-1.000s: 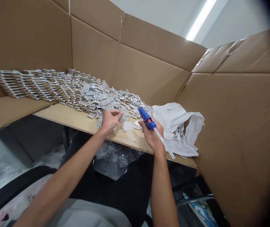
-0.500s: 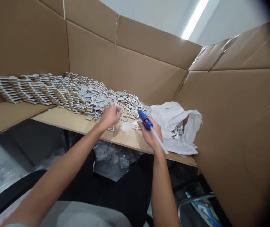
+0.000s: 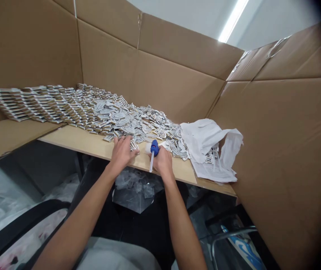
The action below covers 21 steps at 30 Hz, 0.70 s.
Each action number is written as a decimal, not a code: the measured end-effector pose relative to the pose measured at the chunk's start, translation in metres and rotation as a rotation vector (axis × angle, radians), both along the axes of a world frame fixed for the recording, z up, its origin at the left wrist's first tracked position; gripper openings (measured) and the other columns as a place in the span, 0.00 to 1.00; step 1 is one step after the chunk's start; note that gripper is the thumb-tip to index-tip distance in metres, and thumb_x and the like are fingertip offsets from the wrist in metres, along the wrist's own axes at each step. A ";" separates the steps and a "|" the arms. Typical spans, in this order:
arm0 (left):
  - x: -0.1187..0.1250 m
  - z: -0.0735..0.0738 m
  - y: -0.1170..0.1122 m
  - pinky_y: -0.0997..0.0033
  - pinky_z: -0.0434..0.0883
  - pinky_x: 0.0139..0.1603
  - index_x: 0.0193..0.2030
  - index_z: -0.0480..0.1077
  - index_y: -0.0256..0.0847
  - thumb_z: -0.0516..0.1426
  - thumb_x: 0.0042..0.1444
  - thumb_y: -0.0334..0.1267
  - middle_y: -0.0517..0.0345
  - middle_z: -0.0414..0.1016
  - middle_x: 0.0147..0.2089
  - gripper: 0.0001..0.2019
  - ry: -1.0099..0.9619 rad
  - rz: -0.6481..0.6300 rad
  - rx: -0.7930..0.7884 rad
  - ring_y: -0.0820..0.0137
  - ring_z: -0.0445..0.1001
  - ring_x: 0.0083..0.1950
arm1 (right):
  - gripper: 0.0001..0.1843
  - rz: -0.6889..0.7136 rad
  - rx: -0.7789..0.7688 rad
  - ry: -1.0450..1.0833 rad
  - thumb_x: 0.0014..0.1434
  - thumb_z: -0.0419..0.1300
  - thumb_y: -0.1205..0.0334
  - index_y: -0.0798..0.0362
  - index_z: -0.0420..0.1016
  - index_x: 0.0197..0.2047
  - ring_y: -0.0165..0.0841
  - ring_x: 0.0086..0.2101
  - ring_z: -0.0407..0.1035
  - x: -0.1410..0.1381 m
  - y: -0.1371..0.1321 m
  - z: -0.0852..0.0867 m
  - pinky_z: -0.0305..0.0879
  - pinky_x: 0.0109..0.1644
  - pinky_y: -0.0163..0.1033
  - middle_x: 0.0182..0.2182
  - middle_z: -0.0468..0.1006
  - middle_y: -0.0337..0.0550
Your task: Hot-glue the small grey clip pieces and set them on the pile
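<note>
Blue glue gun (image 3: 154, 147), clasped by right hand (image 3: 164, 161), has neared left hand (image 3: 121, 152), which pinches a flat piece (image 3: 133, 145).

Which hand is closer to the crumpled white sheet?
Right. The right hand, holding the blue glue gun, is left of the crumpled white sheet, not touching it; the left hand is farther left, at a cut-out piece.

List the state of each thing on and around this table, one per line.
Left hand: fingers curved at a small pale piece, grip unclear
Right hand: closed on the blue glue gun
Glue stick: sticking out of the gun's rear
Stacked pieces: in slanting rows
Loose pieces: heaped, jumbled
White wrapping: crumpled, partly open, pieces showing
Cardboard walls: standing
Ceiling light: on
</note>
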<state>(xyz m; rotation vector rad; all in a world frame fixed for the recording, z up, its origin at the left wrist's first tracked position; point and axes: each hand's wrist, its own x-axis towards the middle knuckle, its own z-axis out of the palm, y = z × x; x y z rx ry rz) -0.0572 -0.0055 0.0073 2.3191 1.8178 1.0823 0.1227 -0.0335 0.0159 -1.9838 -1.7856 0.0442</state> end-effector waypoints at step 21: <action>0.014 -0.007 0.015 0.47 0.62 0.60 0.38 0.80 0.41 0.52 0.66 0.39 0.38 0.71 0.48 0.14 0.105 -0.123 0.080 0.48 0.62 0.58 | 0.07 0.017 0.143 0.172 0.61 0.61 0.62 0.55 0.78 0.39 0.43 0.40 0.76 0.039 -0.003 0.006 0.63 0.43 0.40 0.37 0.82 0.54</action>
